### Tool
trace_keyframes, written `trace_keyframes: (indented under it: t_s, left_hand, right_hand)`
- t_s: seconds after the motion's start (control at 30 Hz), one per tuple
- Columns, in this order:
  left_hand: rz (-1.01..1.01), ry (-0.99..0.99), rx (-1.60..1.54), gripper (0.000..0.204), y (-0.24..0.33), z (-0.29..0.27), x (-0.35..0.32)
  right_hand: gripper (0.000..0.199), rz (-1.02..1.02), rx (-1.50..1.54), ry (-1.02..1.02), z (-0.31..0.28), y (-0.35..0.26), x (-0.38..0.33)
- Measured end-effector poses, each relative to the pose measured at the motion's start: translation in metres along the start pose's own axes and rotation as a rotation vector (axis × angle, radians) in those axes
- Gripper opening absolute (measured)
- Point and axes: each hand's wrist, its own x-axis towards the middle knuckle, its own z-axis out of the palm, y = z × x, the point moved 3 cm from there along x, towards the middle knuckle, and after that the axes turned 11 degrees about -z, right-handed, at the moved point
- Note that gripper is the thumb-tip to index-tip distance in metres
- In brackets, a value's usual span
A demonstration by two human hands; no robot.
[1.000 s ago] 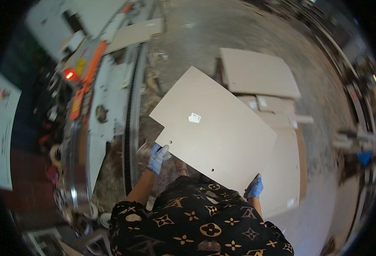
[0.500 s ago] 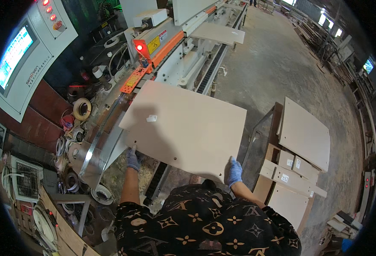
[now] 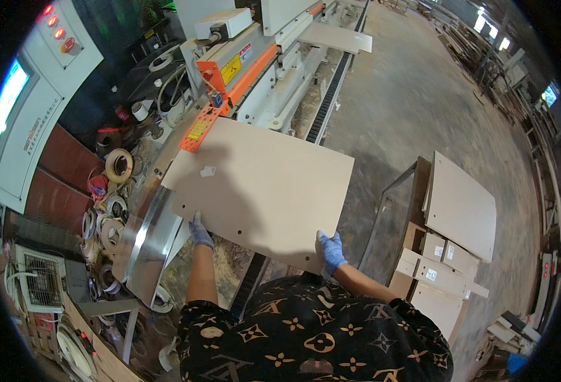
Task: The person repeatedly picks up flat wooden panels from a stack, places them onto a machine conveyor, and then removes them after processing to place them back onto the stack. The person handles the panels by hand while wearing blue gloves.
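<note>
A large beige board [image 3: 280, 184] with a small pale sticker [image 3: 208, 171] and a row of dark holes along its near edge lies level in front of me. My left hand [image 3: 200, 230], in a bluish glove, grips the near edge by the left corner, thumb on top. At the near right corner my right hand [image 3: 330, 251], gloved too, closes on the side edge; the fingers underneath are hidden. The board's far left side reaches the orange guard [image 3: 199, 127] of a long machine [image 3: 255, 83] and rests over its metal table [image 3: 151, 229].
To the right, a stand holds stacked panels [image 3: 462, 207] and narrow labelled strips [image 3: 434, 270]. Another board [image 3: 336, 37] lies farther along the machine. A control panel [image 3: 35, 95] with a lit screen stands at left, above rolls of edge banding [image 3: 119, 165] and a fan heater [image 3: 40, 278].
Both hands have shifted the board leftward, its left edge now up against the orange guard. The red lamp on the machine has gone dark. The view has turned slightly.
</note>
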Motion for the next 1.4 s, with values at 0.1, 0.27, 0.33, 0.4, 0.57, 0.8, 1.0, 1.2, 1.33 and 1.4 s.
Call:
trace_keyframes:
  t_s: [0.1,0.27,0.33,0.4,0.57,0.8,1.0,1.2,1.33,1.4]
  left_hand:
    - [0.040,-0.036,-0.052,0.053,-0.004,0.007,0.007]
    - [-0.079,-0.008,-0.168,0.050,-0.003,0.031,0.023]
    - [-0.198,-0.178,-0.231,0.053,0.002,0.054,0.034]
    - [-0.408,-0.423,-0.289,0.055,0.006,0.084,0.043]
    - [-0.503,-0.359,-0.054,0.056,0.024,0.159,0.055]
    - [-0.045,-0.030,0.223,0.058,0.007,0.193,-0.005]
    - [0.472,-0.650,0.501,0.051,-0.121,0.194,-0.067]
    - [0.469,-0.910,0.919,0.045,-0.222,0.178,-0.221]
    - [0.702,-1.255,0.989,0.049,-0.265,0.190,-0.280]
    - [0.908,-1.496,0.924,0.052,-0.279,0.186,-0.302]
  right_hand:
    - [0.018,0.017,-0.022,-0.010,0.003,-0.001,0.008]
    - [0.023,0.062,0.130,0.040,0.010,-0.010,0.025]
    - [0.025,0.122,0.411,0.105,0.013,-0.018,0.040]
    - [0.029,0.147,0.259,0.108,0.016,-0.028,0.066]
    - [0.046,0.078,0.026,-0.029,0.015,-0.045,0.122]
    - [0.061,-0.228,-0.677,0.126,-0.173,-0.031,0.005]
    - [0.061,0.717,-0.960,1.305,-0.378,0.028,-0.260]
    - [0.065,0.842,-0.180,1.843,-0.413,0.117,-0.456]
    - [0.067,0.484,0.030,1.904,-0.438,0.172,-0.475]
    - [0.066,0.339,0.295,1.889,-0.446,0.195,-0.483]
